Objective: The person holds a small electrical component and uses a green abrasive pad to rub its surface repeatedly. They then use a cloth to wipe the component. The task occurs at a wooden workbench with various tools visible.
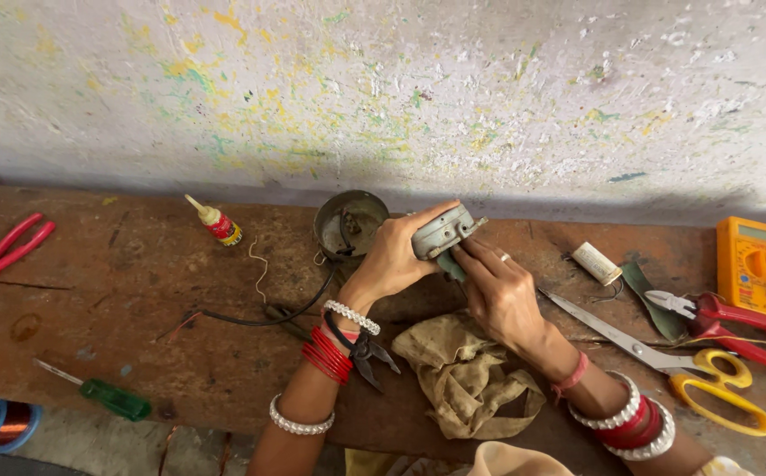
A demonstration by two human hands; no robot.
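Both hands, left hand (392, 256) and right hand (499, 295), grip clamped on grey round housing (440, 232); metal cup (348, 225) holds dark wire.

Open bench left of the left hand (392, 260) between glue bottle (217, 224) and green screwdriver (101, 395), only a black cable (268, 317) crossing it; right side is crowded by scissors (665, 357), red pliers (727, 317), yellow multimeter (756, 264); crumpled cloth (467, 375) blocks near edge.

Left hand (392, 257) curled shut (thumb up), right hand (499, 291) fingertips pressing beside it.
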